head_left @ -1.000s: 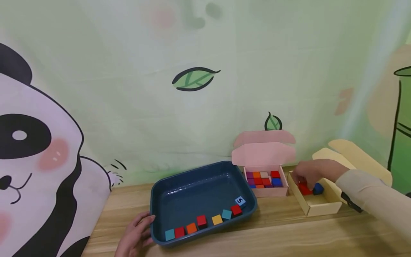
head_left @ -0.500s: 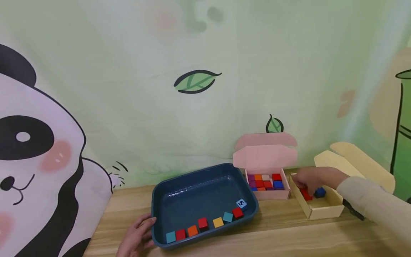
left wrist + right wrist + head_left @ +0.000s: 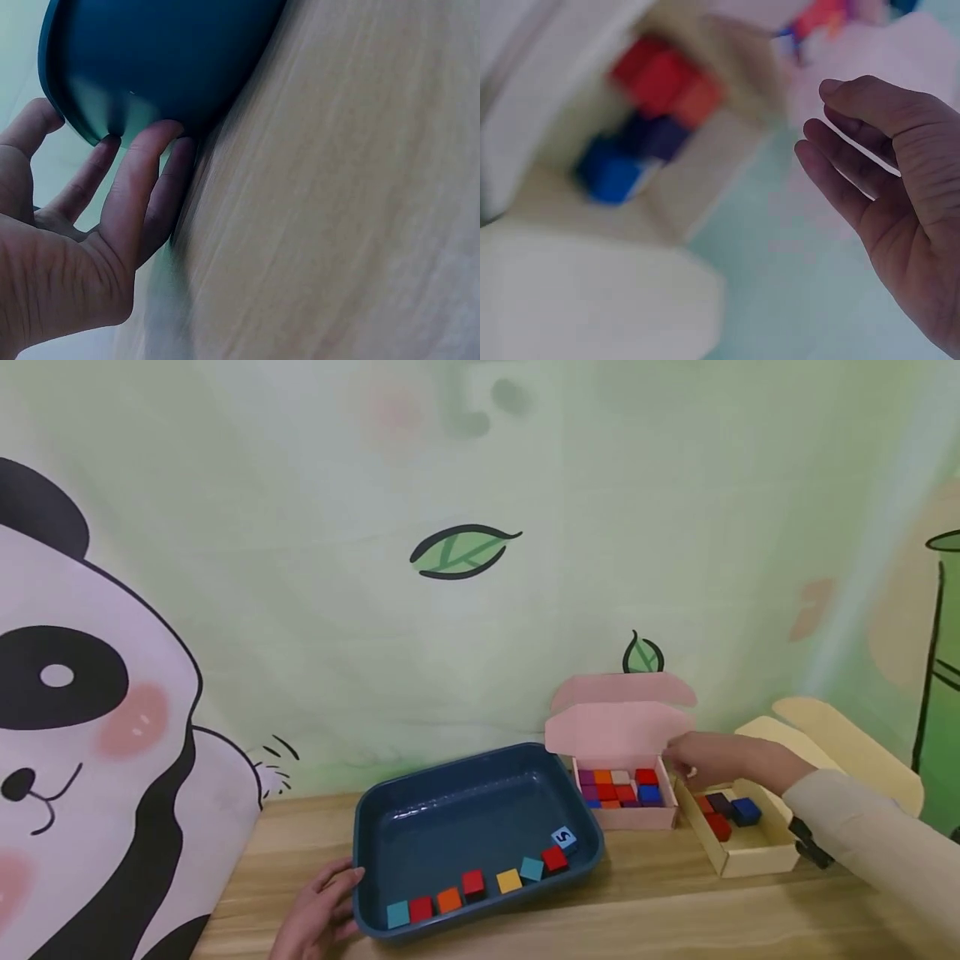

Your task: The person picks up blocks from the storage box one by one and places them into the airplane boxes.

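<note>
My left hand [image 3: 318, 910] rests against the left end of a dark blue tray [image 3: 450, 814], its fingertips [image 3: 166, 129] touching the outer wall and rim. Along the tray's near side lie several coloured cubes, including a yellow cube [image 3: 508, 881] and a light blue cube [image 3: 564, 838] marked with a black S-like character. My right hand [image 3: 723, 760] hovers over the gap between the cream box [image 3: 765, 860] and the pink box [image 3: 633, 818]. In the right wrist view its relaxed fingers hold nothing visible. The cream box contains a blue cube [image 3: 746, 811], a dark purple cube [image 3: 718, 804] and red ones.
Rows of coloured cubes fill the pink box, whose raised lid [image 3: 618, 727] leans back near the printed curtain [image 3: 337, 610]. The cream box's lid [image 3: 847, 735] stands open behind it. All sit on a wooden table [image 3: 600, 910].
My right hand has risen out of the cream box and moved left toward the pink box, uncovering the dark purple and red cubes. My left hand has stayed at the tray.
</note>
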`<state>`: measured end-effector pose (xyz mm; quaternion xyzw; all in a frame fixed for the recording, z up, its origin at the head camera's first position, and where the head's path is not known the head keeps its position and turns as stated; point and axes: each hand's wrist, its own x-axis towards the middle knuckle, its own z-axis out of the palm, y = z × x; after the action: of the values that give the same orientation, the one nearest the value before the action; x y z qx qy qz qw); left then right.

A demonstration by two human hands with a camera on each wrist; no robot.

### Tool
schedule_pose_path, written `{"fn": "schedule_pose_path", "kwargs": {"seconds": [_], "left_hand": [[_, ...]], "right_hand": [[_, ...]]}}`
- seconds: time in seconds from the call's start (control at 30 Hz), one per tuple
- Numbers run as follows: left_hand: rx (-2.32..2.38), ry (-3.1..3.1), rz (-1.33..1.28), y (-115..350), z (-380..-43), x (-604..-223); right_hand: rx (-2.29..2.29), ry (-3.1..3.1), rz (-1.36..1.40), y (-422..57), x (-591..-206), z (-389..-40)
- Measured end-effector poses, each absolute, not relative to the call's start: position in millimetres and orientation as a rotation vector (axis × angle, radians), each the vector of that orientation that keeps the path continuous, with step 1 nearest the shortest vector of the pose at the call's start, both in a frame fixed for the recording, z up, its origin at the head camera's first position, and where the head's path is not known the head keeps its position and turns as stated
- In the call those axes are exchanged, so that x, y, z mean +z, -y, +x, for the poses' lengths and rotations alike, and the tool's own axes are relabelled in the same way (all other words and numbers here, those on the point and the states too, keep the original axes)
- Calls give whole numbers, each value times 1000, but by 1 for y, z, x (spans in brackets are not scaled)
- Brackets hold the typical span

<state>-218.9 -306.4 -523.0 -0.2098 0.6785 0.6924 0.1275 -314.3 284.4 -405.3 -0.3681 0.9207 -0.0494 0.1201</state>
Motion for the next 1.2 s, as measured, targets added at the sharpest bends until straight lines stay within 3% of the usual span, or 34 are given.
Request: {"fn": "schedule_pose_path", "kwargs": {"seconds": [0.17, 0.6, 0.87, 1.2], "left_hand": [[2026, -1970, -607, 307, -218, -523], [2033, -1949, -611, 306, -219, -526], [2039, -1952, -626, 307, -225, -521], [2057, -1972, -627, 305, -220, -524]], "right_hand": [[-105, -2718, -1217, -231, -394, -320], [116, -2346, -1485, -82, -410, -278], [193, -2288, -1547, -24, -411, -287], [251, -2206, -1592, 20, -440, -286]]}}
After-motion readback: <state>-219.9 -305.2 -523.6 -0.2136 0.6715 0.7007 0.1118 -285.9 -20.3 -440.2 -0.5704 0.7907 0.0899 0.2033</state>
